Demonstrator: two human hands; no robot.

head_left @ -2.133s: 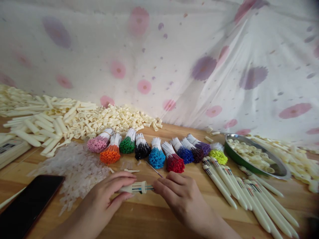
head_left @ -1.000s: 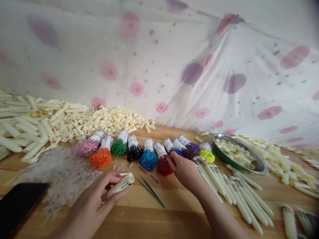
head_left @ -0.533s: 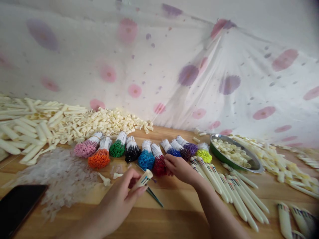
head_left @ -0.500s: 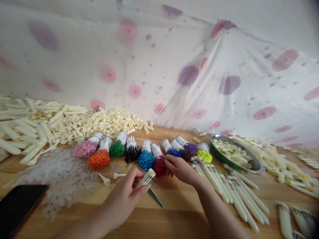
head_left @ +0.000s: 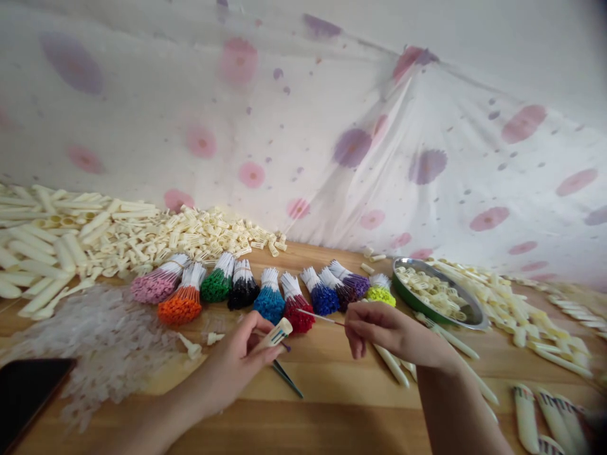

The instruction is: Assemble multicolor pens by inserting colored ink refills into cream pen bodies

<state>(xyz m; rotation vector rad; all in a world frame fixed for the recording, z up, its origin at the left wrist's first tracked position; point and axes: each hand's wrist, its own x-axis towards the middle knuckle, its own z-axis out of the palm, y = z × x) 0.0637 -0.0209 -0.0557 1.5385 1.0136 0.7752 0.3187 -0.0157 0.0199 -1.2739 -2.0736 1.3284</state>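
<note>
red refill [head_left: 322, 317] just drawn from the red bundle [head_left: 298, 323]: right hand [head_left: 386, 332] pinches it, left hand [head_left: 237, 360] grips pen barrel [head_left: 276, 335]; i judge picking done.

Cream plastic pen barrel, short slotted tube [head_left: 278, 332]: gripped between thumb and fingers of the left hand [head_left: 232, 365], tilted, slotted end up and to the right. Narrow dark and bluish strips show in the slots; lower part hidden by the fingers.

Thin straight pen refill, white tube with a red end [head_left: 317, 315]: pinched by the red end in the right hand [head_left: 386, 333], white tip pointing left and slightly up in view. Tip overlaps the red-ended refill bundle [head_left: 298, 311]; contact unclear. Refill and barrel are apart, refill to the right.
</note>
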